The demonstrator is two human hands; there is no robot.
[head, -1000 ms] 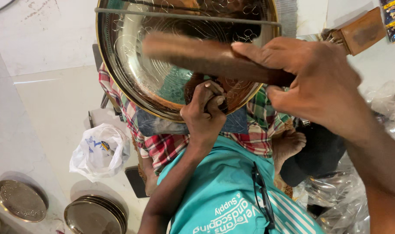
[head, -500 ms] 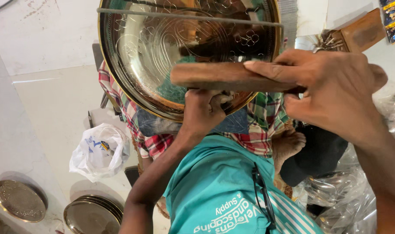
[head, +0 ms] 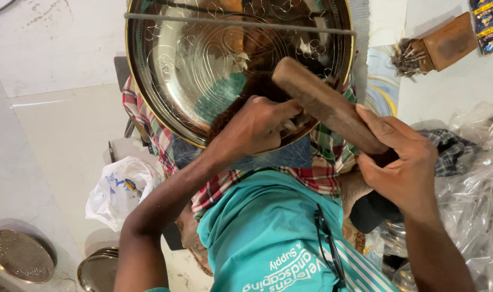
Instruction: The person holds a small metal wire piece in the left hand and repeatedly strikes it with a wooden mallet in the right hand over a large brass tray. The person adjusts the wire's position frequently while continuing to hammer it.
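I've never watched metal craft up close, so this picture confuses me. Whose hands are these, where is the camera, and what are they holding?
The camera sits on the person's head, looking down at their lap. The right hand grips a wooden mallet. The left hand rests on a large engraved brass tray, pinching something small I cannot make out. The tray lies on a checked cloth over the knees. On the floor are a white plastic bag and smaller round metal plates.

A white plastic bag (head: 118,190) with blue and yellow print lies crumpled well to the left of the left hand (head: 255,125). Clear plastic wrapping (head: 476,184) bunches just right of the right hand (head: 401,162). Far above it, colourful sachets (head: 484,21), possibly a strip, lie by a brown box (head: 444,42).
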